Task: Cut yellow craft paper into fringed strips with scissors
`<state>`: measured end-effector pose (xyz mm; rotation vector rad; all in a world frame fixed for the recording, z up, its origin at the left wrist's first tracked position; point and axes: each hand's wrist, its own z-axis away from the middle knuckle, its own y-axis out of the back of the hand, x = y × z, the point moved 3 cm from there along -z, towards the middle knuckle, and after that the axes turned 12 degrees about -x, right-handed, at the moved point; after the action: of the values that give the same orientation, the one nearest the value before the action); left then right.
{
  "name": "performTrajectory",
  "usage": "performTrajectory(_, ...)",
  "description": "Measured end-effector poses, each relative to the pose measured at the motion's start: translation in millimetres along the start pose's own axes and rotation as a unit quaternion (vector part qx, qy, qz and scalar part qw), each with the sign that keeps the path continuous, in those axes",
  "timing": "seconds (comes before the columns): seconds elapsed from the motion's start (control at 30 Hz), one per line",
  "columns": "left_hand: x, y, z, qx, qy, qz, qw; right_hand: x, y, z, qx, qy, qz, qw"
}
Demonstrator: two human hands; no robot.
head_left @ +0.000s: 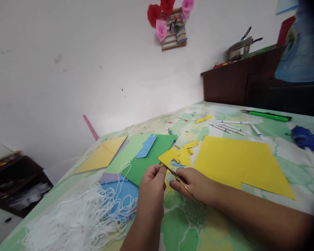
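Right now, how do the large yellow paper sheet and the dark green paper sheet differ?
The large yellow paper sheet lies beyond the right hand; the dark green paper sheet, beyond the left hand. A blue paper strip overlaps green; yellow looks bare but notched. Both lie flat.

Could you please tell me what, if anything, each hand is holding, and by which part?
The right hand holds the scissors by their golden handles. The left hand is curled beside the blades; whether it pinches any paper cannot be told.
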<state>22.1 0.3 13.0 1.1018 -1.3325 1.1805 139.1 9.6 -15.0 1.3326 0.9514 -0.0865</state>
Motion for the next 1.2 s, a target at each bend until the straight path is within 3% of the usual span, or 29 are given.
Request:
performTrajectory(0.6,0.9,2.6,4.2,0.05,-0.02,-0.092,0.994,0.4,0.3,1.0,0.003,-0.013,-0.005,1.0)
performTrajectory(1.2,1.0,2.1,2.7,0.025,-0.008,-0.086,0.996,0.4,3.0,-0.3,0.024,-0.039,0.008,0.999)
